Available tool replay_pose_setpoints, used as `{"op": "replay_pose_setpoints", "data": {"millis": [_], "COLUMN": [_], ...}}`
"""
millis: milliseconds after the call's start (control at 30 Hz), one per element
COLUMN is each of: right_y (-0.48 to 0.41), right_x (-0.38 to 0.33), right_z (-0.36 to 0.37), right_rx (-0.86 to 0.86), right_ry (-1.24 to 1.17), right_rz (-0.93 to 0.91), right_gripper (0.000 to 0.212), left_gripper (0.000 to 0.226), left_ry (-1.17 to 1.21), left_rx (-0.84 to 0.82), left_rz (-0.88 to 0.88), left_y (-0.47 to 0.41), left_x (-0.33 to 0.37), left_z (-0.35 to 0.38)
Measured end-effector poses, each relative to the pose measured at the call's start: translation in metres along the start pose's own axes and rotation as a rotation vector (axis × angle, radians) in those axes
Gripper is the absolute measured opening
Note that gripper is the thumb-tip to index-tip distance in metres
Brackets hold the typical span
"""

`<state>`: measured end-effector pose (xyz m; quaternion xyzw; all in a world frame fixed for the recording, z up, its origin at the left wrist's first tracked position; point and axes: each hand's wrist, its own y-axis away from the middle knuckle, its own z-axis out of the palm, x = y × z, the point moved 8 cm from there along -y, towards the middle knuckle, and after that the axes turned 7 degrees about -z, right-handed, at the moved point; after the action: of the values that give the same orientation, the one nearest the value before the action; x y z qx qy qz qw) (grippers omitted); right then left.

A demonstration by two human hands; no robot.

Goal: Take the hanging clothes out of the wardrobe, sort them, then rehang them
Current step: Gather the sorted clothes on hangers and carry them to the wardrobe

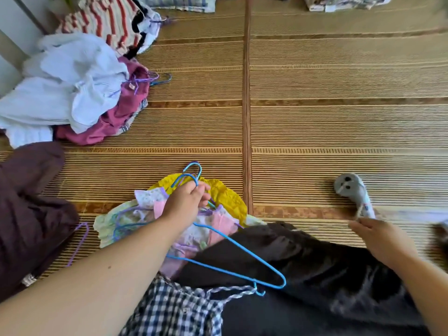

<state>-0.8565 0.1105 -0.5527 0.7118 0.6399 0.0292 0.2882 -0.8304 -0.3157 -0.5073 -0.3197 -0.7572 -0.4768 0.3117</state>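
My left hand (186, 202) grips the hooks of several blue wire hangers (240, 251) over a small heap of pastel and yellow clothes (223, 195) on the mat in front of me. One blue hanger hangs down across my dark-trousered leg (315, 267). My right hand (380, 241) rests on my knee, fingers loosely curled, holding nothing that I can see. A pile of white and maroon clothes (72, 93) with purple hangers lies at the left. A dark brown garment (26, 214) with a purple hanger (80, 241) lies at the near left.
A striped red-and-cream garment (106, 20) lies at the far left by a white wall. Folded cloths (184, 3) sit along the far edge. My foot in a grey sock (351, 190) rests on the woven straw mat (339, 105).
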Motion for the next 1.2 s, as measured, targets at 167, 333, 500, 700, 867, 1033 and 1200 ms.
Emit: {"op": "replay_pose_setpoints", "data": {"millis": [167, 333, 500, 700, 867, 1033, 1200], "right_y": [0.002, -0.005, -0.003, -0.009, -0.02, -0.028, -0.043], "right_x": [0.03, 0.019, 0.031, -0.045, -0.214, -0.292, -0.308], "right_z": [-0.01, 0.008, 0.014, -0.018, 0.048, 0.155, 0.185], "right_rx": [0.035, 0.025, -0.059, 0.17, -0.061, -0.441, -0.417], "right_ry": [-0.005, -0.009, 0.002, 0.148, -0.029, -0.035, 0.085], "right_rz": [0.081, 0.082, 0.206, 0.098, -0.438, -0.43, -0.409], "right_gripper": [0.027, 0.03, 0.039, 0.061, 0.052, 0.03, 0.043], "left_gripper": [0.024, 0.024, 0.024, 0.025, 0.031, 0.028, 0.024], "left_ry": [0.011, 0.032, 0.008, -0.025, -0.015, -0.078, -0.22], "left_rx": [-0.007, -0.014, -0.014, 0.005, 0.01, 0.019, 0.073], "left_rz": [0.007, 0.012, -0.014, -0.047, -0.098, -0.084, -0.042], "left_y": [-0.006, -0.015, -0.018, -0.024, -0.031, -0.028, -0.034], "left_x": [-0.001, -0.013, -0.019, -0.023, -0.037, -0.054, -0.053], "left_z": [0.002, 0.008, 0.015, 0.005, -0.007, -0.014, -0.028]}}
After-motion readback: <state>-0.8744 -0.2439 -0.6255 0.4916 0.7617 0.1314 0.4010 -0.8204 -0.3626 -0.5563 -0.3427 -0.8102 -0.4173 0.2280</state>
